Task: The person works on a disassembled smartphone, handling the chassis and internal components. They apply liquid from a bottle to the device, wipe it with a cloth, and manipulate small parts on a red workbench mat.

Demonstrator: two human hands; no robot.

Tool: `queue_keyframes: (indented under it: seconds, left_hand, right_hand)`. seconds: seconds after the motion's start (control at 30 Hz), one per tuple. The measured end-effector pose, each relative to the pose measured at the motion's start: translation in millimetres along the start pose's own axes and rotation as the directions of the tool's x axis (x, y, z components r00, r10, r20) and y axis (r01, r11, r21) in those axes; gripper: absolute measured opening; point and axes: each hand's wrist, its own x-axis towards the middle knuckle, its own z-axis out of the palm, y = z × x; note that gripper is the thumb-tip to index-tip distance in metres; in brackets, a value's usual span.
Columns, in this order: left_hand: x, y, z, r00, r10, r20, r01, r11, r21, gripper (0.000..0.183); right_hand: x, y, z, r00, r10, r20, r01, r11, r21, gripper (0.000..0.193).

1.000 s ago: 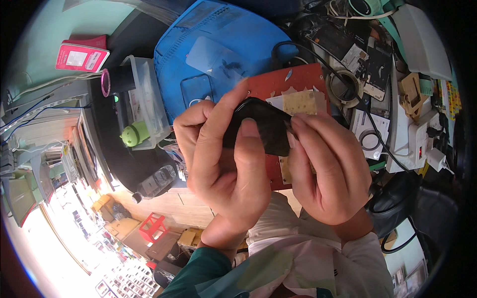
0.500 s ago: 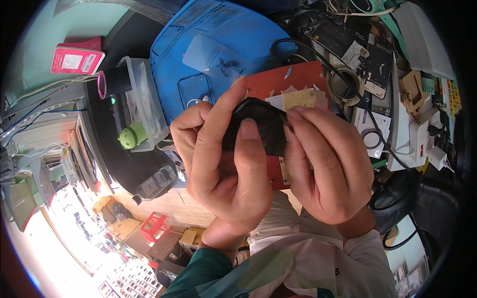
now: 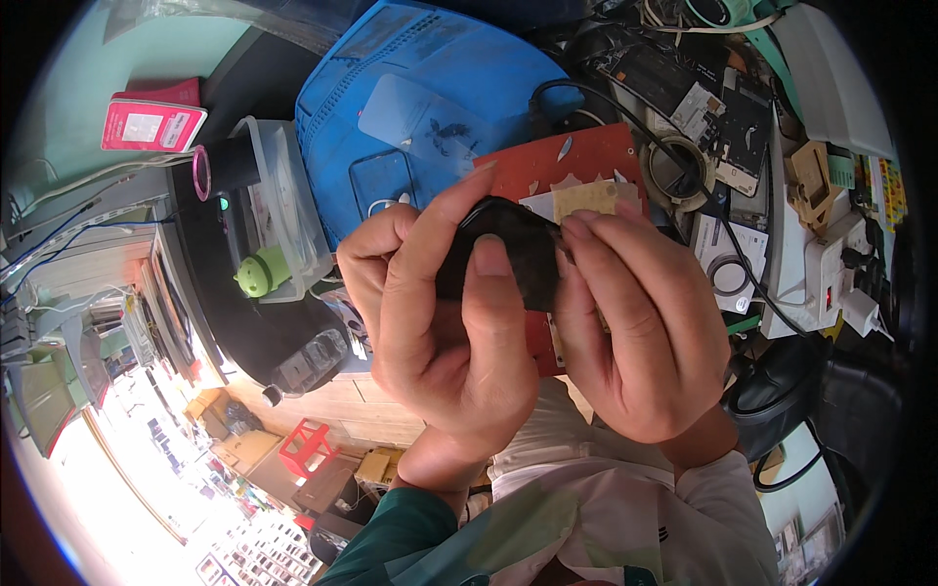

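Head view: left grip point(image 3: 435, 327) and right grip point(image 3: 650, 327) clasp a flat, rounded black slab point(image 3: 530, 256).

No text reads clearly: the white labels point(image 3: 144, 128) on the pink box point(image 3: 137, 105) and the print point(image 3: 745, 241) on the white card point(image 3: 714, 240) are too small

- The blue mat point(image 3: 498, 73) is finished in dull, rubbery-looking plastic, marked by scuffs.
- Below the mat, a smooth, dark surface with a glossy edge is shown on the slab point(image 3: 532, 259).
- At the mat's lower right, the red board point(image 3: 537, 161) is roughened by pale flecks.
- Left of the mat, the bin point(image 3: 288, 186) is made of translucent plastic.
- Far below the mat, the trousers point(image 3: 547, 430) are cut from pale, matt cloth.
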Motion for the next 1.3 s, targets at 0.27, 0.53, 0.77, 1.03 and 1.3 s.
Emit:
queue_keyframes:
  seconds: [0.27,0.53,0.77,1.03,1.3]
  left_hand:
    - [-0.9,-0.6,1.5,1.0,0.015,-0.001,-0.015,1.0,0.0,0.03]
    - [0.8,0.8,1.7,1.0,-0.016,-0.015,0.015,0.996,-0.083,0.031]
    - [-0.4,-7.3,0.3,1.0,-0.001,0.001,0.001,0.988,-0.151,0.034]
    - [-1.7,-14.4,-6.3,0.999,-0.004,0.043,0.012,0.98,-0.196,0.037]
    - [3.6,-22.7,3.9,0.997,0.062,-0.056,-0.076,0.948,-0.31,0.035]
  right_hand:
    - [0.1,-4.3,-2.8,0.998,0.027,0.051,-0.025,0.999,-0.039,0.034]
    - [2.4,-2.5,-0.1,0.999,0.049,0.023,-0.049,0.998,0.032,0.032]
    - [3.3,-1.9,-1.2,0.997,0.069,0.039,-0.074,0.989,0.13,0.029]
    - [5.4,-1.7,-4.8,0.994,0.083,0.067,-0.096,0.972,0.215,0.028]
    - [5.8,1.1,-6.5,0.994,0.058,0.089,-0.077,0.971,0.227,0.03]
